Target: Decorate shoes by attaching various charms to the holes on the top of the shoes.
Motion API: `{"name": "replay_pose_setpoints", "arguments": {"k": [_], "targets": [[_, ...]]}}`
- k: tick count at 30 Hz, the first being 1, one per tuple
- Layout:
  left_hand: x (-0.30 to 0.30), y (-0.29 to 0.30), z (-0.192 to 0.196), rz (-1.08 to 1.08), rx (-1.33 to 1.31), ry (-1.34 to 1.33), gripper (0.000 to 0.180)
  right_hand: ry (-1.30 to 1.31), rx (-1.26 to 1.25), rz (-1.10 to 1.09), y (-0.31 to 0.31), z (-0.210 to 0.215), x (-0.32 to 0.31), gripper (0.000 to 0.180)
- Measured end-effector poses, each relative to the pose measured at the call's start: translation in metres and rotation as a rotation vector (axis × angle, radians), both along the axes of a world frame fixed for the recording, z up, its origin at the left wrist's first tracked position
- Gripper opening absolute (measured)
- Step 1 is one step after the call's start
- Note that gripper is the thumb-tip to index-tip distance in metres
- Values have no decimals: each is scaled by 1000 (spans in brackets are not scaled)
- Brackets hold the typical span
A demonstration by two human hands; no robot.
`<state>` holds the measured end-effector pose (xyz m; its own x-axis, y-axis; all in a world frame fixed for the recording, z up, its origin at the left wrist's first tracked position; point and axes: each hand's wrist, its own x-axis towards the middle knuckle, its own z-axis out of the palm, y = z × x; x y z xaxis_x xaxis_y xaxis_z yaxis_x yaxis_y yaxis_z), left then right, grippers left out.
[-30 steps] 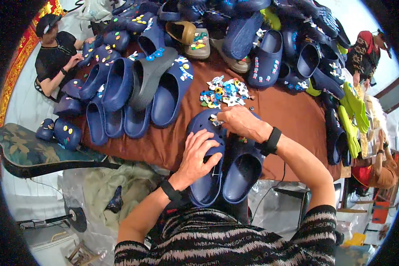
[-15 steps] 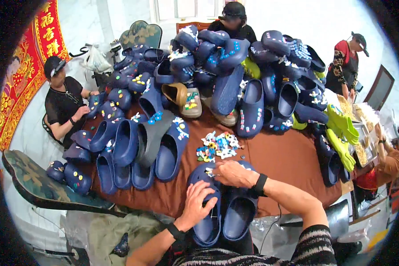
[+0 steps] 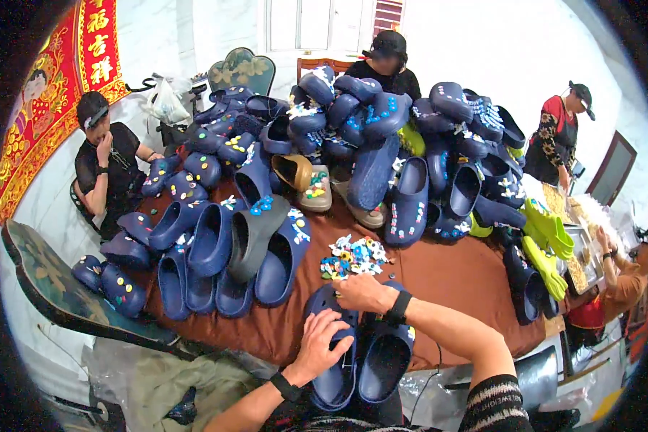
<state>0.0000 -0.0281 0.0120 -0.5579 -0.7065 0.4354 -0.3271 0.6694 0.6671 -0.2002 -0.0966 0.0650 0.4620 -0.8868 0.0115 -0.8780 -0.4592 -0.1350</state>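
A navy clog [image 3: 333, 385] with holes in its toe stands upright in front of me at the table's near edge. My left hand [image 3: 321, 345] grips its upper, fingers across the top and thumb by the foot opening. Over the toe of the same clog is my right hand [image 3: 365, 293], its fingers closed together; whatever they hold is hidden. Just beyond that hand lies a pile of small shoe charms [image 3: 354, 257], white, blue, yellow and green. A matching navy clog [image 3: 387, 363] stands close on the right, partly under my right wrist.
Navy clogs [image 3: 277, 270] line the left of the brown-covered table [image 3: 446, 284], with a tall heap [image 3: 371, 173] behind. Lime-green clogs [image 3: 547, 230] and metal trays [image 3: 583, 255] are at the right. Several people sit or stand around. A patterned chair [image 3: 72, 288] is at the left.
My right hand has shifted left over the clog's toe, and the white charm seen at its fingertips is now covered. My left hand stays on the clog. The person at left has raised a hand to the face.
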Motion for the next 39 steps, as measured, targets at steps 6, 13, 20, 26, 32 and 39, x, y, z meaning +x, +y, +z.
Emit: {"name": "replay_pose_setpoints", "arguments": {"k": [6, 13, 20, 26, 32, 39], "targets": [[3, 5, -1, 5, 7, 11, 30, 204, 3, 86, 22, 4, 7, 21], [-3, -6, -1, -23, -20, 14, 29, 75, -209, 211, 24, -17, -17, 21], [-3, -10, 5, 4, -45, 7, 28, -405, 62, -53, 32, 9, -44, 26], [6, -7, 5, -82, -34, -76, 34, -566, 23, -210, 78, -6, -87, 22], [17, 1, 10, -44, 59, -47, 54, -431, -51, -127, 75, -4, -77, 18], [29, 21, 22, 239, 102, 87, 51, -24, 162, 0, -3, -32, -52, 14]]}}
